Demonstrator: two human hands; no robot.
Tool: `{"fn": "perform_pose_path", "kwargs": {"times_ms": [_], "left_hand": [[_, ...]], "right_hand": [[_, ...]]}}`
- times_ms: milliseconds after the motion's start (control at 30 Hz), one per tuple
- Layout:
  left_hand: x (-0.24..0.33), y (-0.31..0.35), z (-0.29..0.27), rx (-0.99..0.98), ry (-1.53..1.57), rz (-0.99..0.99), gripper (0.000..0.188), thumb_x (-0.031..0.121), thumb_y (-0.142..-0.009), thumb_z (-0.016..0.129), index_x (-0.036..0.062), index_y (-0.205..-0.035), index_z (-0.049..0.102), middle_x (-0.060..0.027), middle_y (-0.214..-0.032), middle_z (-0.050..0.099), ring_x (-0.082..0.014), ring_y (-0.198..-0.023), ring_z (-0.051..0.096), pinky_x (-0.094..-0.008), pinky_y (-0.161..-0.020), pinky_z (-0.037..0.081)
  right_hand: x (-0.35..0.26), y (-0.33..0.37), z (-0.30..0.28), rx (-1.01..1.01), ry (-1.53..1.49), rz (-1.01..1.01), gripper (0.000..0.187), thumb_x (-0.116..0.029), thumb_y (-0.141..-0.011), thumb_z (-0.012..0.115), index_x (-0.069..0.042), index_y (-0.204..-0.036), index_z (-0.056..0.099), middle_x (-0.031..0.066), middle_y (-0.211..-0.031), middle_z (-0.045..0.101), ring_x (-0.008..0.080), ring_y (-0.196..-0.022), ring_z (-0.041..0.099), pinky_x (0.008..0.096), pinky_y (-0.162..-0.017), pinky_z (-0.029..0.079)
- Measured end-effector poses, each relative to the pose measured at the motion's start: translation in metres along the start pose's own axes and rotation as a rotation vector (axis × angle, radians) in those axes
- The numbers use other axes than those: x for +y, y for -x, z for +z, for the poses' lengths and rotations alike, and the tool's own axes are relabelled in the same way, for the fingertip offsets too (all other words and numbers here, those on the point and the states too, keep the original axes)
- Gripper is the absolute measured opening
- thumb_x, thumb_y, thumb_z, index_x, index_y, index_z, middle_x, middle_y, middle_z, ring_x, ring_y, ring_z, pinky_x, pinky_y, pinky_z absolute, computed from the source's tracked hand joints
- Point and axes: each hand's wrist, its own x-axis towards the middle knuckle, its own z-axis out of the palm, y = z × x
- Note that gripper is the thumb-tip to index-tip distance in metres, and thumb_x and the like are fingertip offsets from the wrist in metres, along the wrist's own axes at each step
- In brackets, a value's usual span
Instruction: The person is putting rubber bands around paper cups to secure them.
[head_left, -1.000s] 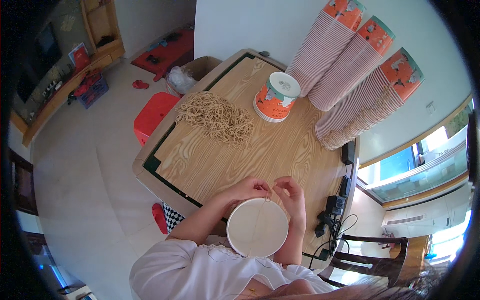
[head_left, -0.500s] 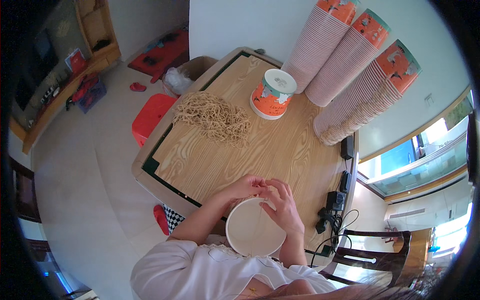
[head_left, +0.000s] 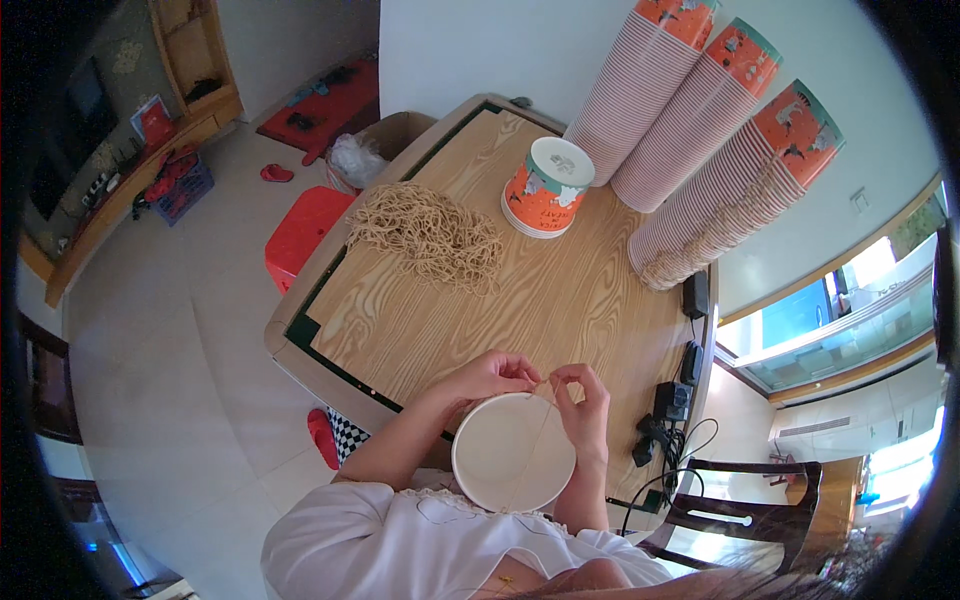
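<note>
A paper bucket (head_left: 500,455) rests against my front at the table's near edge, its round white opening facing up. A thin tan string (head_left: 532,455) runs across that opening to my fingers. At the bucket's far rim, my left hand (head_left: 495,377) pinches the string. Close beside it, my right hand (head_left: 584,402) has thumb and forefinger pressed together on the string. The fingertips nearly meet; the exact crossing of the string there is too small to make out. Farther off lies a tangled heap of tan string (head_left: 425,235).
An upturned orange and green paper bucket (head_left: 545,190) stands mid-table. Tall leaning bucket stacks (head_left: 685,125) fill the far right. Black adapters and cables (head_left: 670,405) line the right edge, near a dark chair (head_left: 740,505). A red stool (head_left: 300,235) stands left of the table.
My right hand has moved off the bucket's opening to the right of its far rim, fingers now pinched. The string shows more plainly across the opening. My left hand barely moved.
</note>
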Motion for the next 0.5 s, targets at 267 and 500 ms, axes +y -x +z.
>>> {"fn": "perform_pose_path", "kwargs": {"times_ms": [267, 500], "left_hand": [[0.008, 0.001, 0.006, 0.003, -0.051, 0.002, 0.020, 0.016, -0.080, 0.063, 0.0052, -0.097, 0.060, -0.0020, -0.087, 0.061, -0.0093, -0.081, 0.056, -0.0250, -0.071, 0.046], [0.000, -0.005, 0.000, -0.010, -0.067, 0.013, 0.021, 0.013, -0.078, 0.064, 0.0022, -0.096, 0.061, -0.0027, -0.085, 0.062, -0.0086, -0.077, 0.057, -0.0221, -0.069, 0.047]], "right_hand": [[0.003, -0.003, 0.002, -0.077, 0.042, -0.062, 0.008, 0.005, -0.074, 0.059, 0.000, -0.081, 0.059, 0.0038, -0.076, 0.059, 0.0109, -0.075, 0.054, 0.0230, -0.069, 0.043], [0.002, -0.003, 0.002, -0.068, -0.037, -0.016, 0.005, 0.003, -0.076, 0.058, 0.001, -0.080, 0.058, 0.0027, -0.074, 0.057, 0.0091, -0.071, 0.050, 0.0216, -0.066, 0.041]]}}
